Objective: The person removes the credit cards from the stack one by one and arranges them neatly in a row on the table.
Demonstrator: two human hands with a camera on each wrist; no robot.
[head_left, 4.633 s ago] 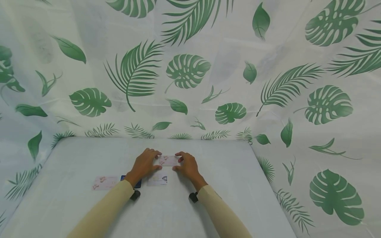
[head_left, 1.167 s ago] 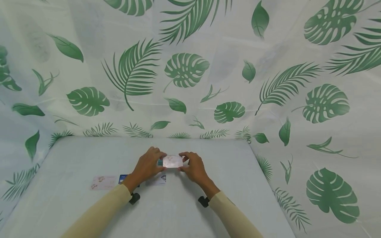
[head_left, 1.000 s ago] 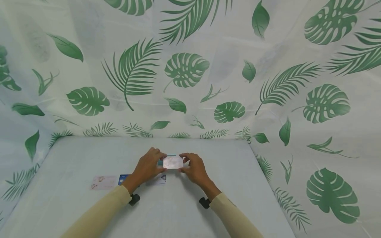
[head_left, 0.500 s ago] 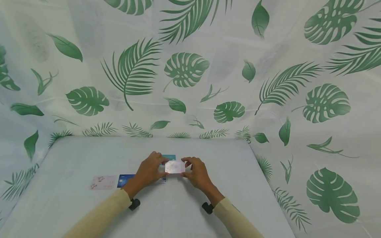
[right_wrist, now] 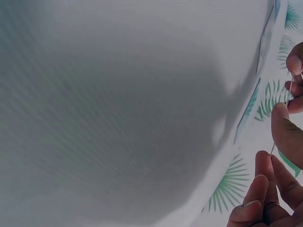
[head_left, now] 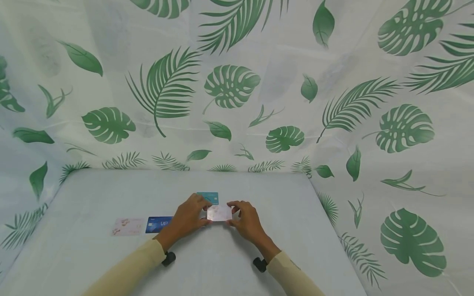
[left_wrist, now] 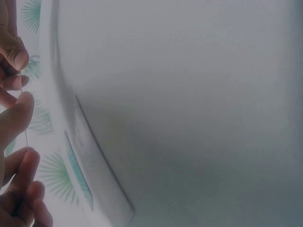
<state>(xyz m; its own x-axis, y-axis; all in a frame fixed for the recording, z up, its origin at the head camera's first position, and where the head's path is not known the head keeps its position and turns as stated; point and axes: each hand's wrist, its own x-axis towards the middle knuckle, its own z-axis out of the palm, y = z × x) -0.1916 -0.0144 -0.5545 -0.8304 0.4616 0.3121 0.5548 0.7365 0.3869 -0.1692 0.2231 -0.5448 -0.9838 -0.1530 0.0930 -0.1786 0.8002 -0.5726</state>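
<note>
My left hand [head_left: 189,216] and right hand [head_left: 246,220] pinch a pale pink card [head_left: 219,213] between them, each at one short side. Both wrist views show it edge-on as a thin line, held clear of the table by fingertips and thumbs. Just behind it, a teal bank card [head_left: 212,197] with a chip lies flat, its lower part covered by the held card and left fingers. A whitish card [left_wrist: 102,170] lies on the table under my left hand, hidden from the head view. Left of that hand is a blue VIP card [head_left: 157,224], partly covered by it.
Another pale pink card with red flowers [head_left: 127,227] lies at the left of the white table [head_left: 92,263]. Leaf-printed white sheeting [head_left: 244,144] rises behind the table's far edge and along both sides.
The pink card, earlier at the back, has been raised and drawn toward me and slightly right by both hands. The teal card beneath has come into view, and more of the blue card shows.
</note>
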